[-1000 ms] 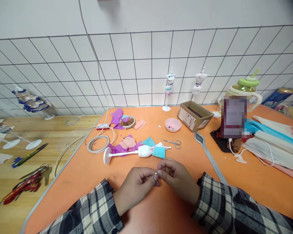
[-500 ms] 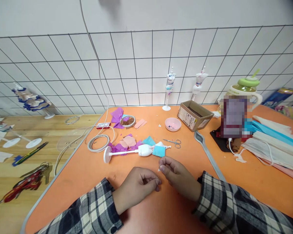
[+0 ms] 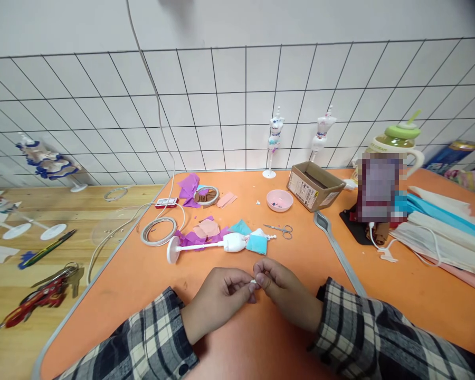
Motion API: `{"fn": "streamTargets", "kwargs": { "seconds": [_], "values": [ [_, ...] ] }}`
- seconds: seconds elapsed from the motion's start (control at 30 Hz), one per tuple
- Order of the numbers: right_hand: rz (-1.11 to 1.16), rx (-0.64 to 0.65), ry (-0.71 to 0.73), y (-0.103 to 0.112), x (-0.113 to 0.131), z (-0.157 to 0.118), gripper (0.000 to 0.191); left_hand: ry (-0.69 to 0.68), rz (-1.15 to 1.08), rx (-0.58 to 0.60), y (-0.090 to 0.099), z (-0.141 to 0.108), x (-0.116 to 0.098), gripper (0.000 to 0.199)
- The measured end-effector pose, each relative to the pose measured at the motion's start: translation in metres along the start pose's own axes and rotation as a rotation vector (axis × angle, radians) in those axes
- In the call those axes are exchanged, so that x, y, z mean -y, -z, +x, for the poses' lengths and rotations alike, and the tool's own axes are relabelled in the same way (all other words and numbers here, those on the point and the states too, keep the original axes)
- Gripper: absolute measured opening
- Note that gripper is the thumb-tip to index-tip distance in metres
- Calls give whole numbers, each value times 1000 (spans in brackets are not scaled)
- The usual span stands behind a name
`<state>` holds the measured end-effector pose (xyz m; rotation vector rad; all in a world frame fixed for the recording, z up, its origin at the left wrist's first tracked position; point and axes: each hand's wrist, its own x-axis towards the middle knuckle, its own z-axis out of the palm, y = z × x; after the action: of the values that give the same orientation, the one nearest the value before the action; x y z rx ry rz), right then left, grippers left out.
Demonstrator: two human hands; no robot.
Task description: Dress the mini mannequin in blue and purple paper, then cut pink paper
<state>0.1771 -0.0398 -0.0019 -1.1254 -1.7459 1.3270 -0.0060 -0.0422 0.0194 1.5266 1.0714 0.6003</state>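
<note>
Over the orange mat [image 3: 221, 359], my left hand [image 3: 224, 295] and my right hand [image 3: 287, 290] meet fingertip to fingertip, both closed in a pinch. Between them shows a tiny white piece [image 3: 253, 281], too small to make out its kind. Just beyond the hands a white miniature dress form [image 3: 234, 242] lies on its side, its round base to the left. A square of turquoise paper [image 3: 257, 244] lies against its upper end. Small scissors [image 3: 285, 230] rest to the right of it.
Purple paper scraps [image 3: 190, 190] and tape rolls [image 3: 159, 231] lie on the left. Behind are a pink bowl [image 3: 279, 200], a cardboard box [image 3: 314, 186] and a standing dress form [image 3: 275, 140]. A phone [image 3: 380, 190] and a lidded jug [image 3: 399, 142] stand right.
My hands have come together, closing the small gap between their fingertips. The white piece, earlier at my right fingertips, is now between both hands. The view has shifted slightly.
</note>
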Motion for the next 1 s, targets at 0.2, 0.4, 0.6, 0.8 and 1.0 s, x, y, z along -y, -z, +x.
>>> {"fn": "streamTargets", "kwargs": {
  "seconds": [0.2,0.4,0.6,0.8,1.0],
  "values": [
    [-218,-44,162,4,2,-2,14,69,-282,84,5,0,1,47],
    [-251,-41,224,3,1,-6,11,104,-176,55,4,1,-6,31],
    [-199,-98,229,3,3,-7,15,120,-135,32,5,4,-5,26],
    [334,-36,-95,10,2,2,29,-123,-95,-150,12,5,-2,24],
    [789,-51,-278,19,-3,9,36,62,-610,-81,11,2,3,26]
  ]
}}
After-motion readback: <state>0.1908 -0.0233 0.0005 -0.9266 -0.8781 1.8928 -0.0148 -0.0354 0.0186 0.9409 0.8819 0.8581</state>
